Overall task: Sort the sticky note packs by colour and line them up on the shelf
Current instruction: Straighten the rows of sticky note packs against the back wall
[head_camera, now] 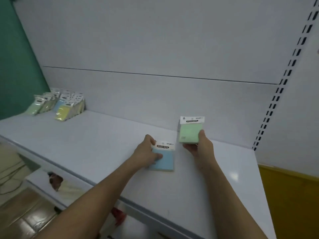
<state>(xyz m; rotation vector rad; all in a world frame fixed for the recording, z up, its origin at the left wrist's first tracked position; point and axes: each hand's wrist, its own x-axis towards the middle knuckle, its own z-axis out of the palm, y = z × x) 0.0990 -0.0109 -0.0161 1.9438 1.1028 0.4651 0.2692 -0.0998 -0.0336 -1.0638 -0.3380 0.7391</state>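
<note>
Far left of both hands, at the shelf's [103, 135] back corner: a cluster of sticky note packs [58, 105] leaning against the back panel, green, blue and yellow fronts showing, rows partly overlapping. Probably the unsorted stock; well apart from the hands.

Left hand [146, 152]: fingers pressed on a blue pack [164, 159] lying flat on the shelf, thumb at its header card. Looks like it is being set down or slid into position.

Right hand [200, 145], just beside: gripping a green pack [189, 131] by its lower edge, held upright above the shelf, near the back panel. Likely the start of a green spot, kept separate from blue.

Nothing lies between the hands and the cluster. Slotted upright [276, 99] marks the right limit.
</note>
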